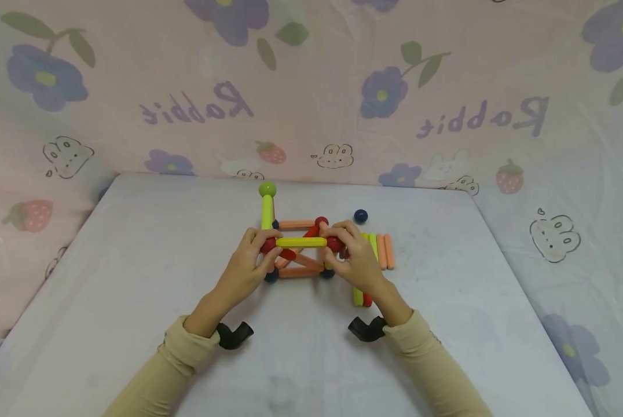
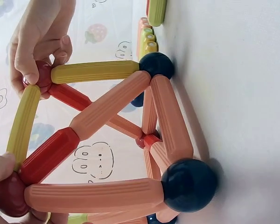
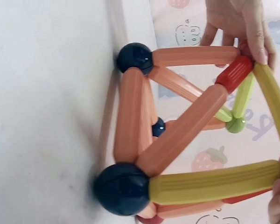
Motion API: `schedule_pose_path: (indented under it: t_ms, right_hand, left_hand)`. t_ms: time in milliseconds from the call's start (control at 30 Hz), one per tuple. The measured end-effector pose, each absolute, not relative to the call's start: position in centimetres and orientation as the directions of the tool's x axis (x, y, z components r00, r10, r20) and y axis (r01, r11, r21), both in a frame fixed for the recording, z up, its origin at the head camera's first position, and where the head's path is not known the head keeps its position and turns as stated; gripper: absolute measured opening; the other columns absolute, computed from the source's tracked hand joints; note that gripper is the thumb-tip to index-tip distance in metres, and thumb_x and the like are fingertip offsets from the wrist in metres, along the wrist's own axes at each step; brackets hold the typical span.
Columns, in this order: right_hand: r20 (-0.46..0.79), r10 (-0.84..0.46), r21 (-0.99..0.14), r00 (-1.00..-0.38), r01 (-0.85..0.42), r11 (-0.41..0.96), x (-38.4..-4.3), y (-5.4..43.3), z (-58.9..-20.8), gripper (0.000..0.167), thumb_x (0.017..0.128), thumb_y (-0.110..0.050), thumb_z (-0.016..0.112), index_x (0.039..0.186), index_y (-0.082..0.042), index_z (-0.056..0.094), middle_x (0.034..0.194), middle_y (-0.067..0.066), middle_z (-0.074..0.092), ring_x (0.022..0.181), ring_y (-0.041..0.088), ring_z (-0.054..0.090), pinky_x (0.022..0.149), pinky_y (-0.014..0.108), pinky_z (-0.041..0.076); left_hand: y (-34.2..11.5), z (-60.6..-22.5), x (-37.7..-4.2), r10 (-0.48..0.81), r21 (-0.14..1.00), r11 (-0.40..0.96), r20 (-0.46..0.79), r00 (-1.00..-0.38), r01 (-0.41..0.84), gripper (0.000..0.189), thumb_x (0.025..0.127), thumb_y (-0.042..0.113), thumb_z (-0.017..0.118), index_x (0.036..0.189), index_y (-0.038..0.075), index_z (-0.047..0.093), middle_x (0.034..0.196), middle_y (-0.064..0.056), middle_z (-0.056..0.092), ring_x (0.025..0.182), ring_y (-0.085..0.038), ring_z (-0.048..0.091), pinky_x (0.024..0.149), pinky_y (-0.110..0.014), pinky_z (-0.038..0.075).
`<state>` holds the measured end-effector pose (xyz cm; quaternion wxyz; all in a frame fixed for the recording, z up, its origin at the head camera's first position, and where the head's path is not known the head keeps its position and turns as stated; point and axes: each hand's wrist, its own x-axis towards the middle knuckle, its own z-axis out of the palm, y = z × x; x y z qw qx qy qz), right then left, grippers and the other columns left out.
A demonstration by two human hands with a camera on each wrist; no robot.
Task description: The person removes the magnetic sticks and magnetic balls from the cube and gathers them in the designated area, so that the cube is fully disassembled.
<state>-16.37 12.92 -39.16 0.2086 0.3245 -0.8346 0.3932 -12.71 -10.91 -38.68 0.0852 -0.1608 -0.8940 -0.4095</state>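
Note:
A frame of magnetic building rods and balls stands on the table between both hands. My left hand [image 1: 242, 263] pinches the red ball [image 2: 9, 196] at its upper left corner. At the upper right corner, my right hand [image 1: 357, 260] grips another red ball [image 2: 38, 77]. A ribbed yellow rod [image 1: 301, 242] spans these two balls. Lower down, salmon rods [image 2: 98, 196] join dark blue balls [image 3: 122, 189] resting on the tabletop. One diagonal is part red, part salmon [image 3: 184, 128]. Behind the left hand, a lime rod [image 1: 267, 212] leads to a green ball [image 1: 267, 189].
A loose dark blue ball [image 1: 361, 216] lies behind the right hand. Salmon rods [image 1: 386, 252] lie side by side to its right, with lime ones partly hidden by the hand. A red rod [image 1: 367, 300] lies nearer. Patterned cloth [image 1: 301, 87] hangs behind the white table [image 1: 160, 231].

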Motion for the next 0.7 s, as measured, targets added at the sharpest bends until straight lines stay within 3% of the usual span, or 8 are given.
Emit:
schedule_pose_path:
  t_ms: [467, 700]
  right_hand:
    - [0.672, -0.365, -0.463, -0.644, -0.750, 0.472, -17.04, 12.56, -39.64, 0.023, 0.074, 0.002, 0.064, 0.096, 0.001, 0.057, 0.094, 0.014, 0.058, 0.061, 0.013, 0.051, 0.049, 0.021, 0.048]
    - [0.698, -0.312, -0.470, -0.645, -0.741, 0.480, -17.26, 12.68, -39.36, 0.026, 0.073, 0.007, 0.065, 0.093, 0.004, 0.049, 0.088, 0.016, 0.054, 0.072, 0.021, 0.057, 0.057, 0.028, 0.058]
  left_hand:
    - [-10.44, -39.04, -12.69, 0.199, 0.725, 0.589, 0.300, -0.933, 0.358, 0.032, 0.096, 0.021, 0.059, 0.126, 0.010, 0.053, 0.104, -0.014, 0.050, 0.087, -0.019, 0.047, 0.069, -0.022, 0.043]
    - [-10.46, -39.01, -12.68, 0.186, 0.746, 0.578, 0.273, -0.944, 0.330, 0.032, 0.097, 0.022, 0.057, 0.127, 0.009, 0.052, 0.107, -0.013, 0.050, 0.088, -0.018, 0.046, 0.070, -0.022, 0.042]
